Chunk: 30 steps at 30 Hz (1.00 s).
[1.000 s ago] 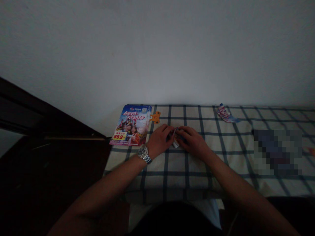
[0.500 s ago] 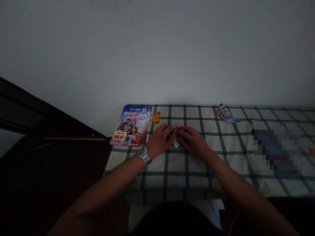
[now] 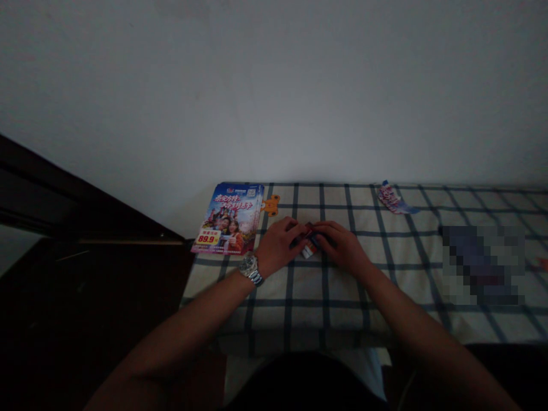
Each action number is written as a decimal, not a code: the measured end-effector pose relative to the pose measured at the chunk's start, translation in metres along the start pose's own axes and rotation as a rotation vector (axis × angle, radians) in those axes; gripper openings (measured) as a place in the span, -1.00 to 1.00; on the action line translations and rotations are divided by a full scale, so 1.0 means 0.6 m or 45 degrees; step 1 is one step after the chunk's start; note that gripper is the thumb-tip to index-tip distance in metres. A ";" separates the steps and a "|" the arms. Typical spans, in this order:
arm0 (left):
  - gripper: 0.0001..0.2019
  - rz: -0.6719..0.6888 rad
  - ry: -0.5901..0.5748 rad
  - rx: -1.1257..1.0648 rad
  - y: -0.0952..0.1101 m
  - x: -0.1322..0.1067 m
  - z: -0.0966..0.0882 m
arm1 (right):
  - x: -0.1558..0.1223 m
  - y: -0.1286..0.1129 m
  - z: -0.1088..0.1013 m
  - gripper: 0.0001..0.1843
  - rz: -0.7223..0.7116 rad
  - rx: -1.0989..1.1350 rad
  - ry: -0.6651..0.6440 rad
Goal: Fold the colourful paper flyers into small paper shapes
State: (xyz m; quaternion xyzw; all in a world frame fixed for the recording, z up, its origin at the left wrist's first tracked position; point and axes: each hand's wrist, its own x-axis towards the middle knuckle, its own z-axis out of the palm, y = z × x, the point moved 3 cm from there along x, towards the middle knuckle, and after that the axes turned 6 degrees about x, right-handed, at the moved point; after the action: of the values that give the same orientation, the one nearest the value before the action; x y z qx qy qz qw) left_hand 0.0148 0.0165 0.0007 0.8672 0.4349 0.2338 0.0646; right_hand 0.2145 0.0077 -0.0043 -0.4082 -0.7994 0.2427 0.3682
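Between my two hands is a small folded piece of printed paper (image 3: 310,249), white at its near end with dark and reddish print above. My left hand (image 3: 281,242), with a metal watch (image 3: 249,267) on the wrist, pinches its left side. From the other side, the fingers of my right hand (image 3: 340,242) are closed on its upper right part. My fingers hide much of the paper, so its full shape cannot be seen. It is low over the checked tablecloth (image 3: 306,291).
A stack of colourful flyers (image 3: 229,220) lies left of my hands, with an orange bear-shaped piece (image 3: 271,205) beside it. A torn flyer scrap (image 3: 394,200) rests near the wall (image 3: 274,103). Farther right is a blurred-out dark object (image 3: 482,265).
My right fingers have shifted slightly on the folded paper, and more of its dark and reddish print shows. My left hand has barely moved.
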 end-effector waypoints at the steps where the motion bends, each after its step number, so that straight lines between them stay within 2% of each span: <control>1: -0.77 0.013 -0.004 0.002 0.000 0.000 0.001 | 0.000 0.000 -0.001 -0.74 0.003 0.003 0.000; 7: -0.77 0.032 -0.009 -0.009 -0.001 -0.001 0.002 | -0.001 0.004 -0.005 -0.71 0.123 0.002 0.053; 14: -0.76 0.017 -0.021 -0.019 -0.002 0.001 0.004 | 0.005 -0.004 -0.003 -0.73 0.037 0.026 0.028; 22: -0.74 0.039 0.005 0.008 0.000 0.000 0.004 | 0.004 0.005 0.001 -0.74 0.054 0.015 0.005; 26: -0.64 0.081 0.014 0.012 0.003 -0.001 -0.003 | 0.003 0.004 -0.001 -0.73 0.068 0.015 0.005; 30: -0.44 0.116 -0.019 0.011 0.004 -0.003 -0.010 | 0.003 0.005 -0.002 -0.73 0.078 0.004 0.016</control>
State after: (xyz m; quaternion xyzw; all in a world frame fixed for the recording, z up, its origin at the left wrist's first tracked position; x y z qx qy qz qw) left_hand 0.0130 0.0130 0.0063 0.8880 0.3956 0.2281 0.0534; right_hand 0.2164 0.0111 -0.0048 -0.4335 -0.7837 0.2526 0.3662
